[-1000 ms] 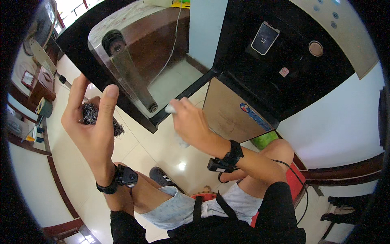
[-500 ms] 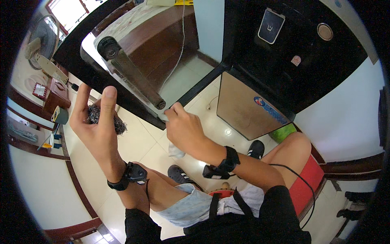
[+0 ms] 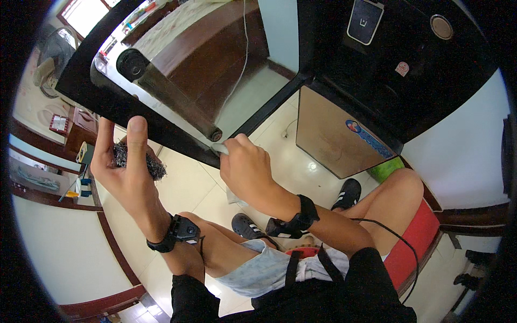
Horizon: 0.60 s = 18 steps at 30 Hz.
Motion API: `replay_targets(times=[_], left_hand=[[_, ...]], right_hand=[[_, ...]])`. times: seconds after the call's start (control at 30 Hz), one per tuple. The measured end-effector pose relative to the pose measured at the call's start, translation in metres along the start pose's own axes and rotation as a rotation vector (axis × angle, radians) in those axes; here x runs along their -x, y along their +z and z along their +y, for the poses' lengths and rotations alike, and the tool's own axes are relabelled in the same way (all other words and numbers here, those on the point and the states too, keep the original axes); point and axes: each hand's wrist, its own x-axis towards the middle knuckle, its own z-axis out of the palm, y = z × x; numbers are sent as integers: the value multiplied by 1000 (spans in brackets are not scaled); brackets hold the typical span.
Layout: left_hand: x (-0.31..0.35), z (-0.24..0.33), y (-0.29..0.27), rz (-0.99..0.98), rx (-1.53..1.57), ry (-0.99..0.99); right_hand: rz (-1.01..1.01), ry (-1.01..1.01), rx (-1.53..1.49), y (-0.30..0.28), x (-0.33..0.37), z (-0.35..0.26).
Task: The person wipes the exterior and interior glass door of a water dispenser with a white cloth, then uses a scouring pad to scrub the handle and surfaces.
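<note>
A dark grey steel wool scrubber (image 3: pixel 155 167) is tucked in my left hand (image 3: pixel 126 175), its thumb and fingers pointing up beside the black-framed door panel (image 3: pixel 177 129). My right hand (image 3: pixel 249 171) pinches a whitish cloth (image 3: pixel 219 148) against the lower corner of that frame. More pale material hangs below the right hand, partly hidden by it. Clear glass (image 3: pixel 237 110) fills the frame, and a dark bar with round ends (image 3: pixel 177 102) slants across it.
To the right, a black surface (image 3: pixel 344 64) carries a dark rectangular panel (image 3: pixel 365 22) and a round disc (image 3: pixel 441 27). Below it sits a brown square board (image 3: pixel 326 134) with a blue sticker. A green object (image 3: pixel 385 171), a red seat (image 3: pixel 417 242) and a black cable (image 3: pixel 396 232) lie near my leg.
The view has shifted slightly, so the frame sits a little differently in it. My right hand still presses the cloth at the corner; my left hand keeps the scrubber.
</note>
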Motion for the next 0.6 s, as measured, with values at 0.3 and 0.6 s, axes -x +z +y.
replay_targets(times=[0.3, 0.6], left_hand=[[5, 3, 5, -74, 96, -28], [6, 18, -5, -110, 62, -29]], right_hand=[[-45, 196, -354, -11, -8, 7], [-33, 67, -567, -45, -24, -34]])
